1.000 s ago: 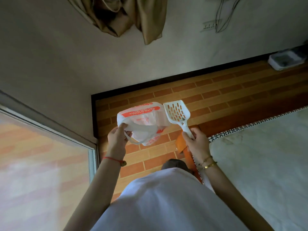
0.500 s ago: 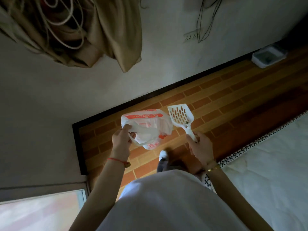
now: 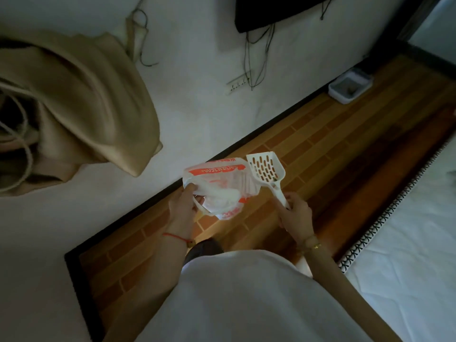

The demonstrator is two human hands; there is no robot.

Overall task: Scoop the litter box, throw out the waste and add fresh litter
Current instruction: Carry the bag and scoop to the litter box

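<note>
On your far left a beige cloth (image 3: 81, 107) hangs against the white wall (image 3: 197, 107), with pale cords (image 3: 22, 154) looped in its folds. Further right on the wall there is a power strip (image 3: 237, 83), and thin dark cables (image 3: 254, 58) hang down to it from a black object (image 3: 276, 11) above.

Your left hand (image 3: 182, 206), with a red string (image 3: 174, 236) on the wrist, pinches the handle of a white plastic bag (image 3: 217, 183) with orange print. The thumb and fingers are curled on the handle, and the bag hangs open in the air above the floor. Just beside the bag on its right is the white slotted scoop (image 3: 266, 169). Your right hand (image 3: 296, 213) grips the end of its handle, fingers closed around it, and the blade points up and away from you. A few small dark bits sit in the scoop near its neck. A gold bracelet (image 3: 313, 246) is on this wrist.

The brick-pattern floor (image 3: 345, 149) runs as a narrow strip between the wall and the white bed (image 3: 407, 255) on your right. The litter box (image 3: 350, 88) stands at the far end of this strip, against the wall, well apart from both hands.
</note>
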